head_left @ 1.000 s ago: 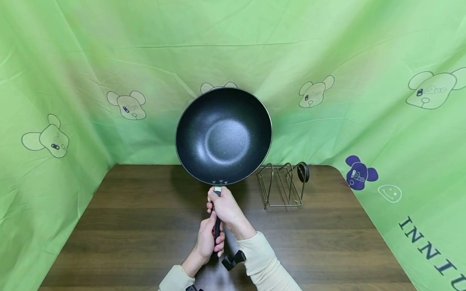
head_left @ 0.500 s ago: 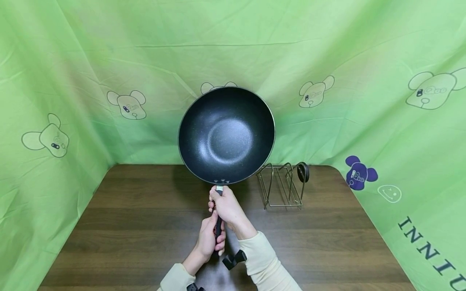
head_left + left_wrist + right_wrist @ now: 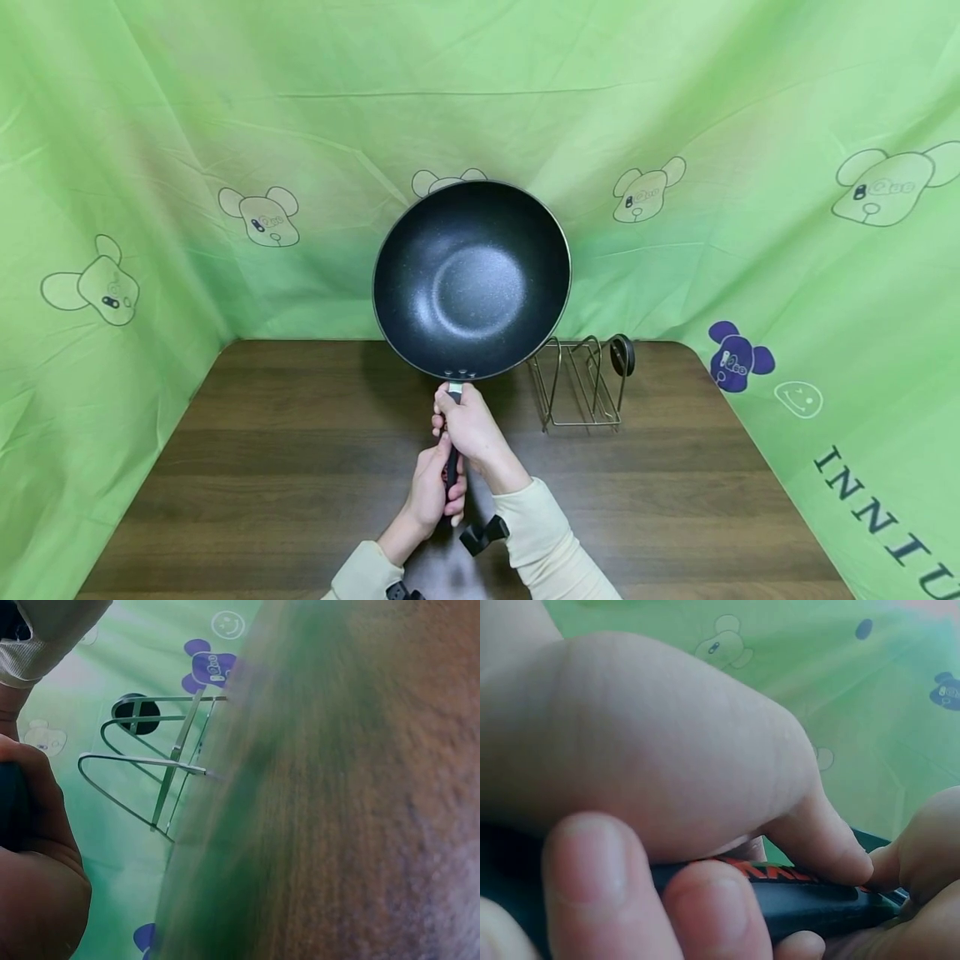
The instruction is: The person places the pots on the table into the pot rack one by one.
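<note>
- Green cloth (image 3: 150, 250) hangs along the left edge of the worktop (image 3: 262, 467) and continues behind the back edge, presumably as a backdrop
- The left hand (image 3: 429, 490) reaches in over the near part of the worktop and holds the lower, free end of the handle (image 3: 452, 471), fingers curled round it; a grip so low seems meant to give leverage and steady the tilt
- The wok (image 3: 471, 287) is raised, seen against the cloth beyond the middle of the back edge, its inside turned toward the person; a shadow (image 3: 382, 371) lies on the worktop below, and the 2 hands appear to bear all its weight
- The right hand (image 3: 474, 423) holds the upper handle just below the metal neck (image 3: 455, 387), thumb on top and fingers wrapped round; holding near the heavy end likely eases its pull
- A wire rack (image 3: 581, 421) stands on the worktop by the back edge, toward the back right corner, its upright hoops spaced side by side, presumably to keep flat things standing apart; the wok's lower right rim overlaps it in the head view, and whether they touch I cannot tell
- A black disc (image 3: 622, 356) stands upright at the rack's right end; whether fixed or leaning is unclear
</note>
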Action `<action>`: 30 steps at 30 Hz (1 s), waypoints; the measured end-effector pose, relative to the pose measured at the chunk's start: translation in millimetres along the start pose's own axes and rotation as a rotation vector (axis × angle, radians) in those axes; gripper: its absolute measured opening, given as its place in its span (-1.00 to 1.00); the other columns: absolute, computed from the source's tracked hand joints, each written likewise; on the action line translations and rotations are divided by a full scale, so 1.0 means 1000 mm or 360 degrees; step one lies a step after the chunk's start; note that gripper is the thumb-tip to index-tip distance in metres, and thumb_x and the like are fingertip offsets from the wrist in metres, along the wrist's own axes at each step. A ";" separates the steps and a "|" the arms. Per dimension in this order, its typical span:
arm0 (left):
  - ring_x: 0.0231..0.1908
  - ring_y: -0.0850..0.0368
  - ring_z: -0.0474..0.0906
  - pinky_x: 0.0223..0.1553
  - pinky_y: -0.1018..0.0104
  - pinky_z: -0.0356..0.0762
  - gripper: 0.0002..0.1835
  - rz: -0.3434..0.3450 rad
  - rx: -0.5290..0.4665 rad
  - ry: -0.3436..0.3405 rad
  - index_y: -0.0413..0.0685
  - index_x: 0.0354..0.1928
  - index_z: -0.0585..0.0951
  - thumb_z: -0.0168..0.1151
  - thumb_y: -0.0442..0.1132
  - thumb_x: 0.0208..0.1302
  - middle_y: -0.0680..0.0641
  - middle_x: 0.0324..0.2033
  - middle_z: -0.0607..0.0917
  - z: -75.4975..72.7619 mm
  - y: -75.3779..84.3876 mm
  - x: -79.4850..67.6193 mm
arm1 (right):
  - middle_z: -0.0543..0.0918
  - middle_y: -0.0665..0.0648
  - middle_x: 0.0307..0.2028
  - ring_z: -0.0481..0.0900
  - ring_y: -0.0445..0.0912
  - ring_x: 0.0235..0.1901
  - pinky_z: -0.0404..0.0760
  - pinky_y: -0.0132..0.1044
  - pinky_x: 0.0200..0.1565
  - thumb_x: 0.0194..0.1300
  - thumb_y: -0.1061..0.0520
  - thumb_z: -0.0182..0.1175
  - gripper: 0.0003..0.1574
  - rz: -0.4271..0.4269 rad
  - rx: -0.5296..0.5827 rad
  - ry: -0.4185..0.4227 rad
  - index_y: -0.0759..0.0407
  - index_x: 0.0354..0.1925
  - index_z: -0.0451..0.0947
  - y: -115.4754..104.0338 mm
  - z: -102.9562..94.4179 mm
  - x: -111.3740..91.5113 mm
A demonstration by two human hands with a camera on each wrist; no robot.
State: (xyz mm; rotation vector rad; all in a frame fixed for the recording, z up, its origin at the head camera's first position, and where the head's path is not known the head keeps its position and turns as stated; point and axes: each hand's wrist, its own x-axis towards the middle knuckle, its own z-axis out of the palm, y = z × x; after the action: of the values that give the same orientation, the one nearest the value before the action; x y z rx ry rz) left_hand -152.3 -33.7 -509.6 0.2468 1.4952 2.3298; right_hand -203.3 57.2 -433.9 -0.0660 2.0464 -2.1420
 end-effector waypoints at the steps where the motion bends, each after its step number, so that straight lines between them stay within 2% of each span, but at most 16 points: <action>1: -0.88 0.31 0.19 -0.89 0.36 0.30 -0.39 -0.0001 0.0000 0.0001 -0.07 -0.43 0.32 -0.25 0.30 0.56 0.12 -0.81 0.27 0.000 0.000 0.000 | 0.38 0.04 -0.56 0.40 -0.16 -0.60 0.48 -0.41 -0.50 0.56 0.27 -0.09 -0.93 0.0000 -0.0001 0.0000 0.23 -0.18 0.30 0.000 0.000 0.000; 11: -0.88 0.30 0.18 -0.89 0.35 0.31 -0.37 -0.0023 0.0004 0.0013 -0.07 -0.44 0.32 -0.22 0.34 0.53 0.11 -0.82 0.27 0.001 -0.002 0.001 | 0.40 0.06 -0.54 0.43 -0.16 -0.59 0.53 -0.38 -0.45 0.57 0.25 -0.07 -0.93 0.0006 -0.0031 0.0035 0.27 -0.09 0.30 -0.001 -0.001 -0.002; 22: -0.88 0.30 0.19 -0.88 0.37 0.31 -0.37 -0.0041 -0.0005 0.0010 -0.08 -0.47 0.32 -0.23 0.31 0.55 0.11 -0.81 0.27 0.003 -0.001 0.000 | 0.40 0.06 -0.59 0.43 -0.14 -0.62 0.49 -0.41 -0.51 0.55 0.27 -0.07 -0.92 -0.0018 -0.0113 0.0064 0.24 -0.18 0.32 -0.002 -0.002 -0.003; 30: -0.87 0.31 0.19 -0.87 0.39 0.32 -0.37 -0.0026 -0.0001 -0.0006 -0.11 -0.46 0.30 -0.28 0.28 0.58 0.12 -0.80 0.25 0.005 0.000 0.000 | 0.42 0.07 -0.59 0.45 -0.13 -0.62 0.50 -0.40 -0.50 0.55 0.25 -0.06 -0.92 -0.0009 -0.0160 0.0085 0.24 -0.17 0.33 -0.004 -0.002 -0.005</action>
State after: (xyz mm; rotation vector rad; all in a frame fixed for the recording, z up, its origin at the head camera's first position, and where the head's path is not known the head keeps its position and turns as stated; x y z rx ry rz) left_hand -150.3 -30.1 -507.6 0.2375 1.4895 2.3156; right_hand -199.4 60.0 -429.8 -0.0282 2.1855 -2.0647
